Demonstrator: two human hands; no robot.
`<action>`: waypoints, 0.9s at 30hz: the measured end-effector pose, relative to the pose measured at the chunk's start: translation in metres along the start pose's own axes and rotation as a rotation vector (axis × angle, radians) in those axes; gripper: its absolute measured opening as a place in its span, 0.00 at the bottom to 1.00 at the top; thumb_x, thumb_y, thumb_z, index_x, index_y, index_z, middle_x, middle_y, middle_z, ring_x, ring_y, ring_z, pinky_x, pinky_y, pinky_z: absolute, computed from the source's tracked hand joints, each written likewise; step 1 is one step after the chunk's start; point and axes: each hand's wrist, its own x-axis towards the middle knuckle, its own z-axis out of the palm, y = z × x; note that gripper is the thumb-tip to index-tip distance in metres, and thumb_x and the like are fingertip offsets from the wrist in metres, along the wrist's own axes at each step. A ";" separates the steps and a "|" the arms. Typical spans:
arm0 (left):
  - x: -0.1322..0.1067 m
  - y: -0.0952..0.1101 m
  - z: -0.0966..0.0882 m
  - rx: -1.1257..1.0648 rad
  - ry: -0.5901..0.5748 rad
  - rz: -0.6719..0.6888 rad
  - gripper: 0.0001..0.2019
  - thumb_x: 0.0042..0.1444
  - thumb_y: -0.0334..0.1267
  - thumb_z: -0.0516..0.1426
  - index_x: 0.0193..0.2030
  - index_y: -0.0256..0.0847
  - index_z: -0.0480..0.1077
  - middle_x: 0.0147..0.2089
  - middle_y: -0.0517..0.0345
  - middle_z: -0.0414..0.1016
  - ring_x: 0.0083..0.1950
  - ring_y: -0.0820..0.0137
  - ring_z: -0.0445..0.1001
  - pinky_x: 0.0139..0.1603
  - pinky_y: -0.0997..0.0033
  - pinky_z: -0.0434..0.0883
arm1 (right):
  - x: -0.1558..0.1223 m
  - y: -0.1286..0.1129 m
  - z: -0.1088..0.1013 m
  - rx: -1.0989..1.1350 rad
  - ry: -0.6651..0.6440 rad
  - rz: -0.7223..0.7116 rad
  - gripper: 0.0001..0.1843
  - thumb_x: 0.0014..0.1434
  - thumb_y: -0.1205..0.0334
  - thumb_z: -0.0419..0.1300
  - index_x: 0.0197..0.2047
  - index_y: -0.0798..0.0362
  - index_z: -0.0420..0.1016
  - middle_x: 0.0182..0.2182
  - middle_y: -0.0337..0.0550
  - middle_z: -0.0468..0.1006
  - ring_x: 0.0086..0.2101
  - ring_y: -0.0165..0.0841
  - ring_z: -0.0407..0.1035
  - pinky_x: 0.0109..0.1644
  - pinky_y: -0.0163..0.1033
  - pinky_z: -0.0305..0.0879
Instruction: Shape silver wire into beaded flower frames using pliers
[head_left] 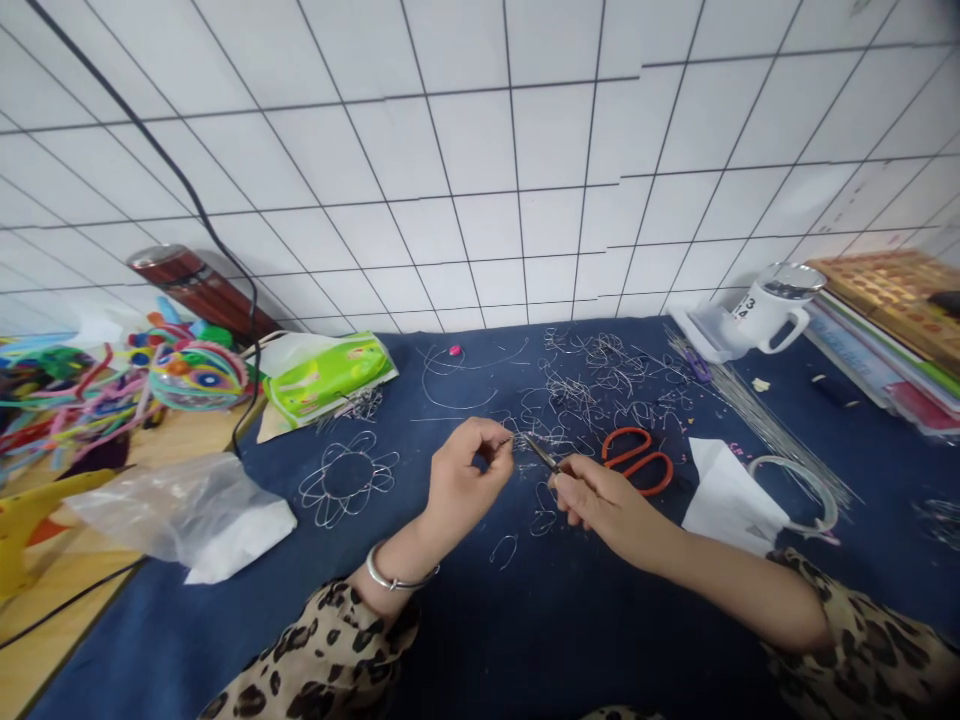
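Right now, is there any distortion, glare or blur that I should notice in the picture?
Head view: grid lines on the wall splay outward toward the top; head view: bright glints on the bracelet; head view: fine detail where the left hand pinches looks soft.

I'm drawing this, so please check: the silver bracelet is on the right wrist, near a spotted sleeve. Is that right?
Wrong side: the head view shows the silver bracelet on the left wrist, near a spotted sleeve.
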 end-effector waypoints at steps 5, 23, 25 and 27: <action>0.000 0.004 -0.001 0.090 -0.012 0.078 0.05 0.50 0.25 0.54 0.31 0.38 0.68 0.30 0.60 0.69 0.30 0.75 0.67 0.34 0.75 0.66 | 0.002 -0.004 -0.004 -0.164 0.001 -0.015 0.20 0.62 0.43 0.45 0.36 0.52 0.63 0.30 0.38 0.69 0.29 0.29 0.64 0.34 0.37 0.58; 0.001 -0.011 0.003 -0.169 -0.171 -0.161 0.03 0.51 0.34 0.58 0.33 0.38 0.71 0.30 0.58 0.73 0.28 0.75 0.69 0.29 0.76 0.68 | 0.011 0.006 -0.012 0.049 -0.085 0.113 0.25 0.59 0.39 0.45 0.38 0.53 0.66 0.28 0.40 0.70 0.24 0.26 0.65 0.24 0.31 0.60; 0.001 -0.010 0.003 -0.190 -0.181 -0.188 0.04 0.50 0.35 0.59 0.33 0.38 0.71 0.30 0.57 0.74 0.28 0.75 0.69 0.29 0.76 0.67 | 0.011 0.006 -0.014 0.059 -0.091 0.121 0.25 0.60 0.39 0.45 0.38 0.53 0.66 0.28 0.40 0.70 0.24 0.26 0.65 0.24 0.31 0.60; 0.002 -0.009 0.002 -0.196 -0.192 -0.214 0.05 0.50 0.35 0.59 0.33 0.37 0.71 0.30 0.57 0.74 0.28 0.75 0.69 0.29 0.76 0.67 | 0.011 0.007 -0.015 0.061 -0.096 0.126 0.25 0.59 0.39 0.46 0.38 0.54 0.66 0.28 0.40 0.70 0.24 0.26 0.66 0.24 0.31 0.60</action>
